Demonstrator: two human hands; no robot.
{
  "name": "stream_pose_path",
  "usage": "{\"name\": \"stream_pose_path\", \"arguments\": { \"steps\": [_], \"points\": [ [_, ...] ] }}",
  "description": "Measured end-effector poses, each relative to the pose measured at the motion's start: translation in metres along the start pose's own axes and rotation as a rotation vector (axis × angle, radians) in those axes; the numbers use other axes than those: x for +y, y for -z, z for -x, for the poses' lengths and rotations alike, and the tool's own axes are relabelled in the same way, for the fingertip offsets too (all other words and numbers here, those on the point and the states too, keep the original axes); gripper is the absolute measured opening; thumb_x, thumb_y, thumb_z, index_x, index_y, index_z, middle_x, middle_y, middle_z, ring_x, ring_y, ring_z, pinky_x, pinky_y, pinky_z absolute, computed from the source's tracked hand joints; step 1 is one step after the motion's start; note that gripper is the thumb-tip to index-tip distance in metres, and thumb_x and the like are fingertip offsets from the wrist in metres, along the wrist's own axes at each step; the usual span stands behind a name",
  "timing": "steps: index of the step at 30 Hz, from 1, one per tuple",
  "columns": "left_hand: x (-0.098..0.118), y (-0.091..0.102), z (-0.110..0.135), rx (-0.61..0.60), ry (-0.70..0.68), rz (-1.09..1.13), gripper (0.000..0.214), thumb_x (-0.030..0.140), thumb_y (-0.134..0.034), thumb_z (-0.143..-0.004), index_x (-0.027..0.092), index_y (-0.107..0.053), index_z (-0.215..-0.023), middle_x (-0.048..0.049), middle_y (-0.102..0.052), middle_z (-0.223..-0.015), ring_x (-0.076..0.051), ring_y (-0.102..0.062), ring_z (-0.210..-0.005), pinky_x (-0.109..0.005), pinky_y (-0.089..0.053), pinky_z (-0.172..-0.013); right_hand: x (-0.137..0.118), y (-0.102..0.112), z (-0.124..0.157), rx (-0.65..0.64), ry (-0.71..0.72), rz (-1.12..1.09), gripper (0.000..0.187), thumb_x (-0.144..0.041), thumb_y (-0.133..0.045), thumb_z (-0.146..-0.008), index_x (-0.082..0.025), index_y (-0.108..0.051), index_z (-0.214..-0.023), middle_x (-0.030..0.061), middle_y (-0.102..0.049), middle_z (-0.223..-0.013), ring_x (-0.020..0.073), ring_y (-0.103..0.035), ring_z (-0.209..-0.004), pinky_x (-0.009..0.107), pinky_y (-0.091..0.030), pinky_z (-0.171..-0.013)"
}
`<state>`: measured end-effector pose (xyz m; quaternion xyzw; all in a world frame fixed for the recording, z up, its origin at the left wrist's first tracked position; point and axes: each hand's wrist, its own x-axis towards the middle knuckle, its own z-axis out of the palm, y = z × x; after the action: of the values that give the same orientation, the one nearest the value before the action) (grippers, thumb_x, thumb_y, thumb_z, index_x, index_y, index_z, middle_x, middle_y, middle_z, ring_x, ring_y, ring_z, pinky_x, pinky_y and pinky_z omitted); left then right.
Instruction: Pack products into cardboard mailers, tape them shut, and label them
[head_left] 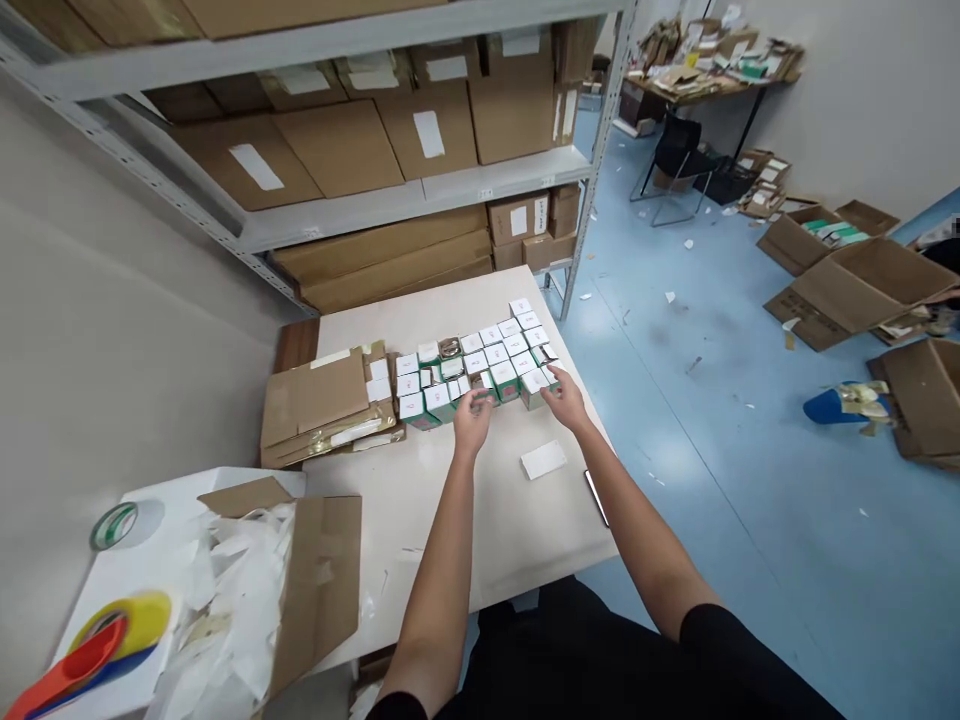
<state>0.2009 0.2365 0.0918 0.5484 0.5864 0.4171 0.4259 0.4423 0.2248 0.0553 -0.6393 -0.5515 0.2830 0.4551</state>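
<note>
Several small white-and-green boxes (496,354) stand in close rows on the pale table (420,510). Some have raised flaps or uncovered tops, and one shows a round metallic-looking thing (449,347) inside. My left hand (472,418) is at the front row, its fingers bent but apart, next to an open-topped box. At the row's right end, my right hand (565,400) has thumb and fingers around the edge of a small box (534,384); its fingers partly hide the boxes there. A flat white piece (543,460) lies between my forearms.
Flattened cardboard (322,400) is stacked left of the boxes. An open carton (322,570) full of white scraps stands front left, near tape rolls (114,526). A phone-like object (596,498) lies by the right edge. Shelving (420,190) with cartons rises behind.
</note>
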Motion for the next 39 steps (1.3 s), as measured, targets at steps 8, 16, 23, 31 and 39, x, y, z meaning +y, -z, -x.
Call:
{"name": "stream_pose_path", "arguments": {
  "steps": [8, 16, 23, 31, 39],
  "points": [
    [-0.068, -0.14, -0.07, -0.04, 0.356, -0.175, 0.032, 0.043, -0.079, -0.08, 0.019, -0.065, -0.098, -0.0084, -0.073, -0.101, -0.022, -0.069, -0.093, -0.034, -0.053, -0.089, 0.062, -0.003, -0.017, -0.175, -0.055, 0.044, 0.058, -0.028, -0.067, -0.086, -0.023, -0.06, -0.143, 0.0112, -0.061, -0.146, 0.0296, -0.055, -0.137, 0.05, -0.043, -0.118],
    [-0.119, -0.124, -0.058, -0.044, 0.393, -0.082, 0.05, 0.047, -0.076, -0.083, 0.02, -0.063, -0.123, -0.0095, -0.075, -0.108, -0.019, -0.071, -0.096, -0.031, -0.055, -0.085, 0.093, -0.041, -0.011, -0.274, -0.162, -0.024, 0.058, -0.027, -0.063, -0.087, -0.021, -0.059, -0.145, 0.0116, -0.06, -0.147, 0.0298, -0.052, -0.14, 0.05, -0.042, -0.119],
    [-0.122, -0.109, -0.044, -0.142, 0.342, 0.033, 0.047, 0.048, -0.063, -0.091, 0.017, -0.07, -0.125, -0.0079, -0.078, -0.11, -0.02, -0.071, -0.094, -0.032, -0.057, -0.083, 0.097, -0.084, -0.006, -0.185, -0.14, -0.074, 0.048, -0.026, -0.055, -0.087, -0.017, -0.064, -0.134, 0.0157, -0.065, -0.134, 0.0303, -0.058, -0.129, 0.053, -0.044, -0.115],
    [-0.114, -0.07, -0.009, -0.1, 0.25, 0.002, 0.053, 0.042, -0.066, -0.091, 0.02, -0.065, -0.139, -0.0097, -0.076, -0.121, -0.023, -0.071, -0.102, -0.038, -0.055, -0.096, 0.071, -0.101, 0.031, -0.117, -0.249, -0.189, 0.045, -0.041, -0.057, -0.085, -0.019, -0.064, -0.125, 0.0139, -0.068, -0.127, 0.0261, -0.065, -0.111, 0.044, -0.057, -0.092],
    [-0.115, 0.022, 0.058, 0.013, 0.261, -0.027, 0.047, 0.032, -0.06, -0.095, 0.018, -0.065, -0.14, -0.0118, -0.073, -0.127, -0.023, -0.071, -0.103, -0.037, -0.052, -0.099, -0.002, -0.145, 0.095, -0.194, -0.204, -0.177, 0.038, -0.043, -0.058, -0.083, -0.021, -0.065, -0.112, 0.0101, -0.073, -0.117, 0.0249, -0.068, -0.106, 0.041, -0.057, -0.088]
  ]
}}
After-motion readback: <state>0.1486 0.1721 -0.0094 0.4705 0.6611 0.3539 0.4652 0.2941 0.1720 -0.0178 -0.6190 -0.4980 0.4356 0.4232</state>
